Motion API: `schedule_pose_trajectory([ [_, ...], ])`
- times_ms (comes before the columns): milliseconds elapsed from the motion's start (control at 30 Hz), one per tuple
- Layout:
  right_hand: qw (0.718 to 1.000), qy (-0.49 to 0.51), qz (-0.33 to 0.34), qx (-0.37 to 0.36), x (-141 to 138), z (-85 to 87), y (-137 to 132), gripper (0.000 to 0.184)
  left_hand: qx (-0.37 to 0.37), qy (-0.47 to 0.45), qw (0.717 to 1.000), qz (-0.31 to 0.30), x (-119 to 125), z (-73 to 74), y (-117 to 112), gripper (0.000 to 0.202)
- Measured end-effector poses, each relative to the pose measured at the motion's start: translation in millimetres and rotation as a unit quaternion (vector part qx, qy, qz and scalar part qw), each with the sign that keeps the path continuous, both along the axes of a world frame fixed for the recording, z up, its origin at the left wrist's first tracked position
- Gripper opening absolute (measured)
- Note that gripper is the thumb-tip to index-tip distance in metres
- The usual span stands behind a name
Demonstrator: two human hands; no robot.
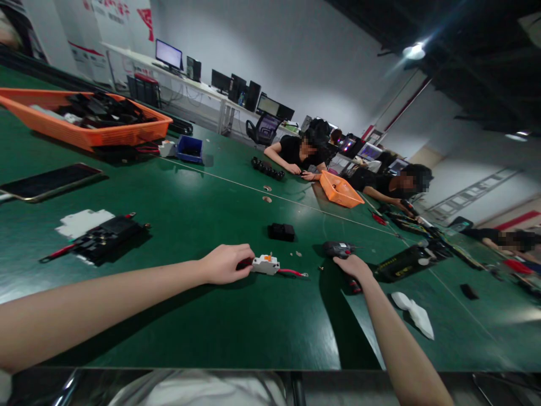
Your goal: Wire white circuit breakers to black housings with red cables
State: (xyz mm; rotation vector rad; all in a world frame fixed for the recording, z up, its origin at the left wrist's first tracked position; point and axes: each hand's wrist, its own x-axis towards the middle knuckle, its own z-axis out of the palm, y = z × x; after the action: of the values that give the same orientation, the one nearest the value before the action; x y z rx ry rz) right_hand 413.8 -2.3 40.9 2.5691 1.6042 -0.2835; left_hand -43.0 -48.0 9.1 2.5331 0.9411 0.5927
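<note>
My left hand [224, 264] rests on the green table [203, 192], fingers closed on the end of a small white circuit breaker [266, 264] with an orange lever. A red wire [292, 273] trails from the breaker to the right. My right hand [354, 266] is closed around the handle of a dark electric screwdriver [337, 248] that lies on the table, its tip pointing right. The two hands are about a forearm's width apart.
A small black block [282, 231] sits just beyond the breaker. Black and white parts with red wires [99, 237] lie at left, near a phone [48, 181] and an orange bin [84, 121]. A white cloth [414, 313] lies at right. Other people work at the far side beside a second orange bin [339, 190].
</note>
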Motion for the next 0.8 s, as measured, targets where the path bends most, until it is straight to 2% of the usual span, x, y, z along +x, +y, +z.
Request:
schedule_pose_trajectory([
  [133, 0.999, 0.038, -0.004, 0.029, -1.2, 9.0, -9.9, 0.054, 0.000, -0.012, 1.000, 0.002, -0.8, -2.1, 1.3, 0.026],
  [233, 0.996, 0.075, 0.003, 0.055, -6.4, 22.5, -25.2, 0.047, -0.002, -0.014, 1.000, 0.001, -0.9, -1.2, 1.2, 0.024],
  [300, 0.983, 0.156, 0.005, 0.100, -16.6, 36.1, -41.0, 0.042, -0.006, -0.013, 1.000, -0.003, -0.9, -0.1, 0.9, 0.024],
  [333, 0.966, 0.226, 0.005, 0.129, -24.4, 44.4, -51.2, 0.039, -0.006, -0.012, 1.000, -0.003, -0.8, 0.1, 0.8, 0.023],
  [400, 0.901, 0.395, 0.008, 0.180, -45.2, 64.0, -75.9, 0.037, -0.001, -0.003, 1.000, -0.001, -0.8, 0.0, 1.0, 0.022],
  [467, 0.845, 0.500, 0.014, 0.188, -70.7, 85.2, -104.6, 0.038, 0.010, 0.010, 1.000, 0.000, -1.0, -1.0, 1.5, 0.022],
  [500, 0.827, 0.532, 0.019, 0.179, -83.8, 95.3, -119.3, 0.039, 0.015, 0.015, 1.000, -0.001, -1.1, -1.5, 1.7, 0.022],
  [567, 0.807, 0.571, 0.034, 0.148, -107.9, 111.5, -147.1, 0.044, 0.019, 0.018, 1.000, -0.007, -1.3, -2.0, 2.1, 0.023],
  [633, 0.788, 0.603, 0.026, 0.122, -126.7, 120.7, -170.0, 0.046, 0.018, 0.015, 1.000, -0.013, -1.5, -1.6, 1.9, 0.023],
  [800, 0.752, 0.655, -0.009, 0.075, -150.0, 121.2, -198.0, 0.042, 0.009, 0.014, 1.000, -0.010, -0.9, 1.1, 0.2, 0.025],
])
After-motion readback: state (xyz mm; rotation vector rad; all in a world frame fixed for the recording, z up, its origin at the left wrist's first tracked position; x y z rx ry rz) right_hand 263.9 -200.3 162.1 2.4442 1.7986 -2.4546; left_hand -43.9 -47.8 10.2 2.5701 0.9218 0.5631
